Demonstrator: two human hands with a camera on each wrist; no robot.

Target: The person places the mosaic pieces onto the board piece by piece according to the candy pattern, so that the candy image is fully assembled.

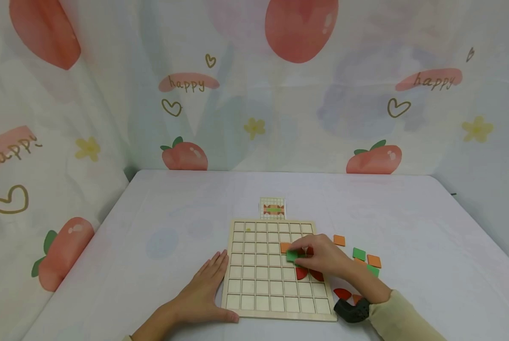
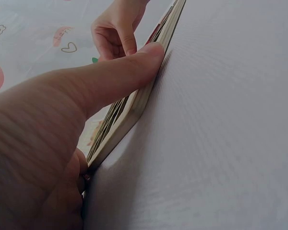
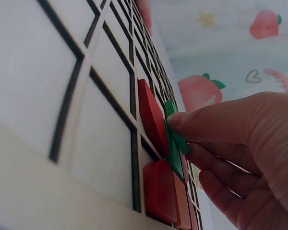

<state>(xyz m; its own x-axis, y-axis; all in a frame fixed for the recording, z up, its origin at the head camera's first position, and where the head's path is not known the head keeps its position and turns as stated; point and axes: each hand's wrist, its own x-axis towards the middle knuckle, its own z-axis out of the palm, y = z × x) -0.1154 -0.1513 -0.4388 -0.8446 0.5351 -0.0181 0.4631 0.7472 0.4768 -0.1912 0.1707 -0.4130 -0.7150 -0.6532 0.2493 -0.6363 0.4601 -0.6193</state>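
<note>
A pale wooden grid board (image 1: 260, 287) lies on the white table. My left hand (image 1: 201, 293) rests along its left side with straight fingers, the thumb against the front edge near the corner. Over the board's right half, my right hand (image 1: 322, 255) pinches a green square tile (image 1: 292, 256) between thumb and fingers. An orange tile (image 1: 285, 247) sits in a cell just behind that tile. Red curved pieces (image 1: 301, 273) fill cells nearer the right edge, partly hidden by the hand. In the right wrist view, another green tile (image 3: 174, 163) lies in the board beside the red pieces.
Behind the board lies a small pattern card (image 1: 273, 201). To the right are loose tiles: an orange one (image 1: 339, 240), a green one (image 1: 359, 254) and several others. A red piece (image 1: 342, 293) lies close to the black wrist device (image 1: 351, 310). Printed cloth hangs behind and on the left.
</note>
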